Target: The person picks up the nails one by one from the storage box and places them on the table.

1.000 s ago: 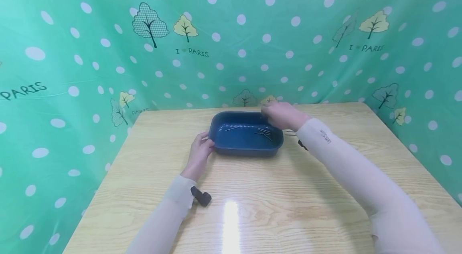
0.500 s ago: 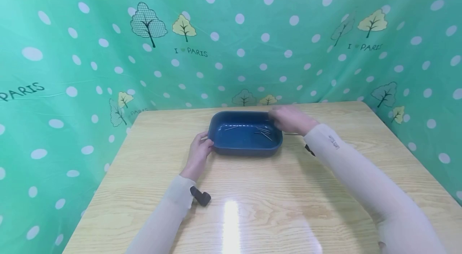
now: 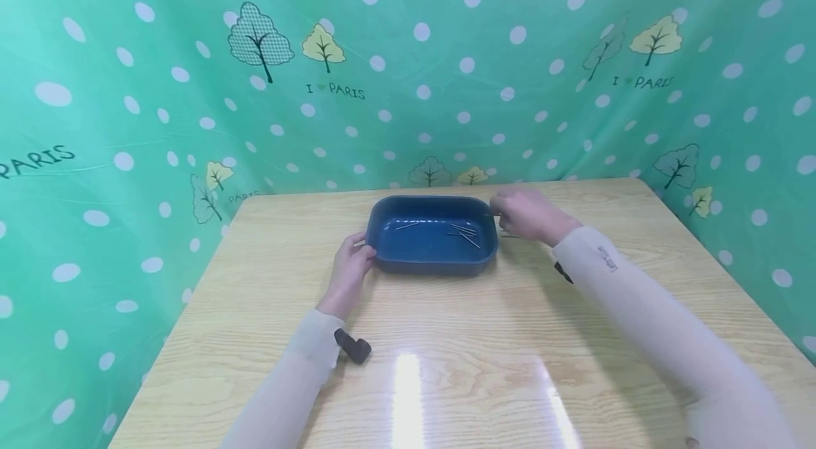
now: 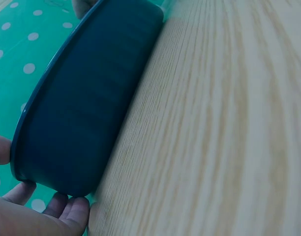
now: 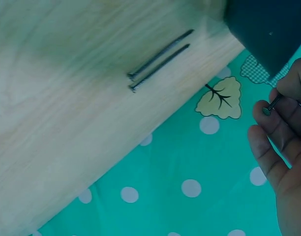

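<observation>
A dark blue rectangular bin [image 3: 430, 268] stands on the table, with several nails [image 3: 465, 231] at its right end and another nail [image 3: 406, 226] further left. My left hand [image 3: 349, 268] holds the bin's left end, its fingertips against the outer wall and rim in the left wrist view. Just outside the bin's right end, my right hand [image 3: 525, 214] pinches a nail [image 5: 271, 105] between thumb and fingers, the head showing. On the table below lie two parallel nails [image 5: 160, 66], mostly hidden under the right hand in the head view.
The bin stands near the far edge of the wood-grain table [image 3: 459, 336]. Behind and at both sides hangs a green dotted cloth [image 3: 408, 102]. A small black device [image 3: 353, 346] is strapped to the left wrist.
My right hand has moved right, from over the bin's back right corner to just outside its right end. The left hand and the bin stay put.
</observation>
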{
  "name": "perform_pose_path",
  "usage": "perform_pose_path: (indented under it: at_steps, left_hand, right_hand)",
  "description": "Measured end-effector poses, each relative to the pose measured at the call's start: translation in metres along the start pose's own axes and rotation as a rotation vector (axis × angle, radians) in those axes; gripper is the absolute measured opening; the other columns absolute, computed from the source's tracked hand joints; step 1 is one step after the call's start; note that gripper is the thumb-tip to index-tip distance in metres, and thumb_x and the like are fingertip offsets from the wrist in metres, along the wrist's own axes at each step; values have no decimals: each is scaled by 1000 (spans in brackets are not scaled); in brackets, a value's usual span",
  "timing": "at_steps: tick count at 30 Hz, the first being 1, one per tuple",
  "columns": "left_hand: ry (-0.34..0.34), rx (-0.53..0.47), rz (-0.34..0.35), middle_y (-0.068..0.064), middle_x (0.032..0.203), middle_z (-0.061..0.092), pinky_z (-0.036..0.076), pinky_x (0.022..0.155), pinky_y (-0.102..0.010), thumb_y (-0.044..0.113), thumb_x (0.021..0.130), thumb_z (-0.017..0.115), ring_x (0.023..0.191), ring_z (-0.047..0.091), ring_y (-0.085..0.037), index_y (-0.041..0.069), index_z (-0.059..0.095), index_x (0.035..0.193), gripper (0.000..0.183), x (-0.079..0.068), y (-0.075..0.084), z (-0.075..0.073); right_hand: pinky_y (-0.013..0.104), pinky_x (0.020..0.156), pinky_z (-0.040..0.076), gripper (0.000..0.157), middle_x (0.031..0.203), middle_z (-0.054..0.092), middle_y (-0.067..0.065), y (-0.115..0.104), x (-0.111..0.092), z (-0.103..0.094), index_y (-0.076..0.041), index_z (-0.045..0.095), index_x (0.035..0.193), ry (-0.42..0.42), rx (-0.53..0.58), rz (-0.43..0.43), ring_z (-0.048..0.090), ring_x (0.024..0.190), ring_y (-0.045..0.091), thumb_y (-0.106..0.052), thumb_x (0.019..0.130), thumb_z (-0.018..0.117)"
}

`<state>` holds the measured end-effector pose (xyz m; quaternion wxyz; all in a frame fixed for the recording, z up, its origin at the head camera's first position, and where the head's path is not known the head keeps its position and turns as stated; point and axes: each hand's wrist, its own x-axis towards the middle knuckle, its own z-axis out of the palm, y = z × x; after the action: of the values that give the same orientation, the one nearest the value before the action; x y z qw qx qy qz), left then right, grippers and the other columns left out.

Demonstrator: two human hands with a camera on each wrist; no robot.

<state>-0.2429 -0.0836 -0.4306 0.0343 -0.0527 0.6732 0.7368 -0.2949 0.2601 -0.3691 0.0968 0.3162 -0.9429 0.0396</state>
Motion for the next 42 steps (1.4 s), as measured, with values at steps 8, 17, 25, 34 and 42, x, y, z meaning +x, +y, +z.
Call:
perform_pose_path:
  at_steps: [8, 17, 25, 34, 42]
  left_hand:
    - [-14, -17, 3, -20, 127, 43, 37, 101, -36, 4, 83, 49, 117, 45, -29, 4, 40, 128, 46, 2, 0, 0]
    - [3, 10, 9, -17, 125, 45, 39, 99, -34, 6, 81, 49, 116, 47, -27, 5, 41, 126, 45, 0, -1, 0]
    - [3, -10, 3, -16, 124, 46, 39, 99, -34, 5, 81, 49, 115, 47, -27, 5, 42, 125, 45, 1, -1, 0]
    - [8, -12, -6, -17, 123, 46, 40, 99, -34, 4, 82, 49, 114, 48, -26, 5, 42, 125, 44, 2, -1, 0]
    - [7, 6, -10, -16, 125, 45, 39, 99, -33, 6, 81, 50, 115, 47, -26, 7, 42, 126, 45, 3, -2, 0]
  right_hand:
    - [29, 63, 51, 21, 80, 58, -2, 2, -12, 6, -12, 63, 86, -1, 4, 17, 57, 71, 16, 0, 70, 56]
    - [26, 55, 48, 20, 74, 55, -4, 9, -22, 15, -10, 61, 82, 49, -19, 4, 52, 62, 12, 2, 68, 55]
    - [26, 50, 43, 14, 70, 50, -4, 15, -34, 23, -13, 59, 76, -8, -40, 21, 47, 58, 12, 0, 71, 59]
    - [27, 52, 43, 12, 69, 47, -5, 20, -41, 38, -14, 57, 73, -84, -37, 62, 45, 60, 12, -4, 73, 63]
    - [27, 51, 44, 12, 67, 48, -5, 21, -43, 45, -16, 58, 70, -79, -40, 67, 45, 58, 12, -8, 77, 64]
